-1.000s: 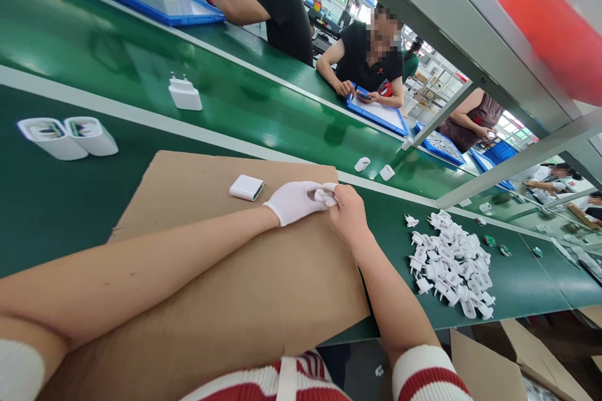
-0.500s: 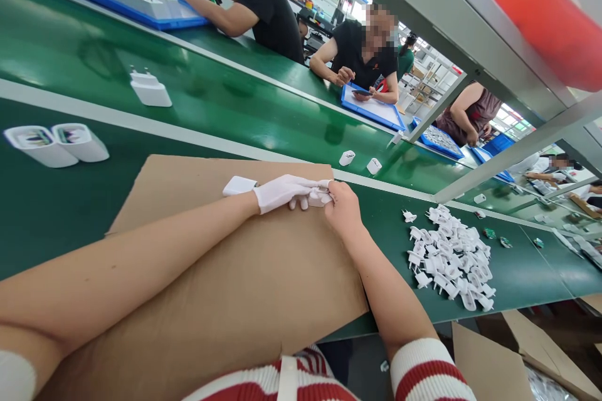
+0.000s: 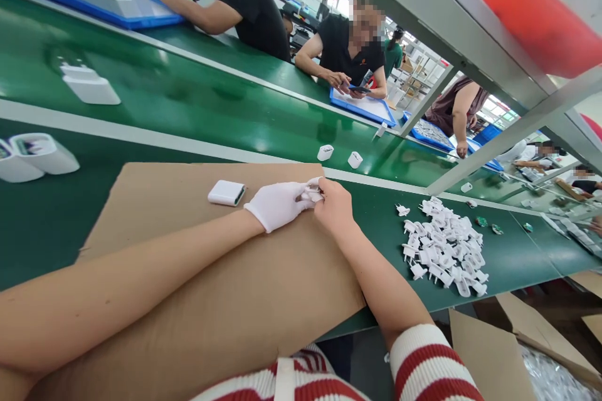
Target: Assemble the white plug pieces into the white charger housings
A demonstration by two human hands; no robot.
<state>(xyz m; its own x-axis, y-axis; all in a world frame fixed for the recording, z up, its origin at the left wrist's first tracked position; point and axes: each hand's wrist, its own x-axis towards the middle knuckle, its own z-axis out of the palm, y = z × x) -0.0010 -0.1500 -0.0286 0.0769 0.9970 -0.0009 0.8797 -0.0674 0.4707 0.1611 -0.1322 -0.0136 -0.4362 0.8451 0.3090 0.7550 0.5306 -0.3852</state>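
Note:
My left hand (image 3: 277,204), in a white glove, and my bare right hand (image 3: 335,207) meet over the far edge of a brown cardboard sheet (image 3: 211,288). Both pinch a small white plastic part (image 3: 313,190) between their fingertips. A white rectangular charger body (image 3: 227,193) lies flat on the cardboard just left of my gloved hand. A heap of several white plug pieces (image 3: 444,245) lies on the green bench to the right of my right hand.
A green conveyor belt (image 3: 188,94) carries a white charger (image 3: 89,86) and two small white parts (image 3: 338,156). Two white housings (image 3: 32,155) lie at far left. People across the belt work at blue trays (image 3: 362,109). Metal frame bars (image 3: 493,156) cross at right.
The white charger on the belt has travelled left, as have the two small parts. My hands stay pinched together on the part; the view has shifted slightly right.

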